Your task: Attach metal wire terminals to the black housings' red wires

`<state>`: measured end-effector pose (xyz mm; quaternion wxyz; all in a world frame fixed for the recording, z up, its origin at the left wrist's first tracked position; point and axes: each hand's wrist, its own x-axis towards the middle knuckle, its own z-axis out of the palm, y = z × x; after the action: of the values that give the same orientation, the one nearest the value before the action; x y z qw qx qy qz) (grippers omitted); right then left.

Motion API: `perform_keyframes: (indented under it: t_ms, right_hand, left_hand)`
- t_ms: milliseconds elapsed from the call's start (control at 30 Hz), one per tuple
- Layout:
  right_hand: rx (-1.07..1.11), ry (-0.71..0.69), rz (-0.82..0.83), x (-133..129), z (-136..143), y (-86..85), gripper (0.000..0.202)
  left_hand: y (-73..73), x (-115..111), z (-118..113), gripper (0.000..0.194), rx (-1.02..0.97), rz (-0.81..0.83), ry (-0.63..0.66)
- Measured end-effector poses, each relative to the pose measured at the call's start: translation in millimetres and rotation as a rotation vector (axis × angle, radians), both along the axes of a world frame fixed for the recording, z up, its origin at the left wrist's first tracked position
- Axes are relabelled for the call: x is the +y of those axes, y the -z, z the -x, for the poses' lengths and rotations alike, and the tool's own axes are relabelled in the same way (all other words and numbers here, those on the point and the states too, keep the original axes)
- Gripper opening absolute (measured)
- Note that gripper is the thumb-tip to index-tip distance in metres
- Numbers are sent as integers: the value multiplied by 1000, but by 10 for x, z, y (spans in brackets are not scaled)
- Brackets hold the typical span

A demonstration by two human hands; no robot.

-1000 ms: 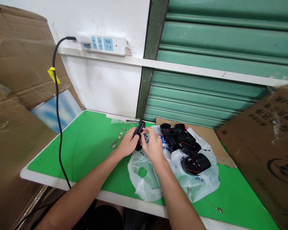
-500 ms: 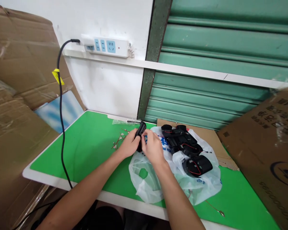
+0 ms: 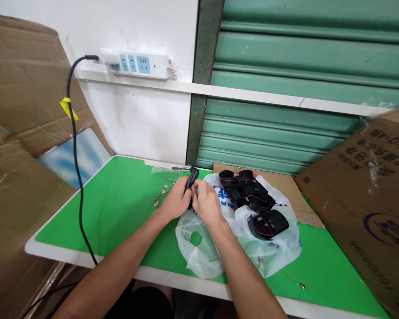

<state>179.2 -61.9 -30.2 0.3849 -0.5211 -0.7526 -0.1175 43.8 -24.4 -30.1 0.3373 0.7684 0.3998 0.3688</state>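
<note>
My left hand is closed around a black plastic housing, which stands tilted above the edge of a white plastic bag. Against its right side my right hand has its fingers pinched together; whatever small part is between them is hidden. Several similar black housings with thin red wires lie piled on the bag, right of my hands. Left of my left hand, a cluster of small wired parts with brown leads rests on the green tabletop.
A power strip is fixed to the wall, and its black cable hangs down across the table's left side. Cardboard boxes stand at left and right. One loose wired part lies near the front edge.
The whole view has shifted slightly, so the scene sits a little further left. The housing in my left hand is turned somewhat, showing a narrower side; both hands stay together on it.
</note>
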Motion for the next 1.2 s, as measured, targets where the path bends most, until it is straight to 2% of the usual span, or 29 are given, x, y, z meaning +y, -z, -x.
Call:
perform_keyframes:
  t_ms: [100, 167, 333, 433, 500, 600, 833, 1000, 1200]
  right_hand:
    - [9, -6, 3, 5, 10, -38, 14]
    - [95, -32, 17, 6, 16, -88, 15]
    - [475, -48, 13, 3, -18, -209, 20]
    - [671, -144, 163, 5, -66, -228, 45]
    - [751, -238, 314, 2, -94, -234, 63]
    - [754, -297, 436, -10, -116, -253, 68]
    - [710, -276, 477, -20, -124, -261, 64]
    - [744, -326, 522, -12, -135, -236, 66]
    - [770, -341, 489, 11, -130, -175, 64]
  left_hand:
    - [-42, 21, 20, 15, -1, -16, 24]
    - [-98, 36, 46, 19, -55, 31, 49]
    - [-230, 48, 115, 40, -309, 379, 139]
    - [-237, 34, 136, 46, -328, 445, 179]
    - [-225, 22, 144, 43, -293, 440, 197]
    - [-215, 10, 151, 39, -237, 414, 202]
    - [-201, 12, 144, 34, -139, 281, 225]
    - [-151, 21, 127, 35, -88, 210, 231]
    - [-106, 19, 109, 37, -62, 181, 196]
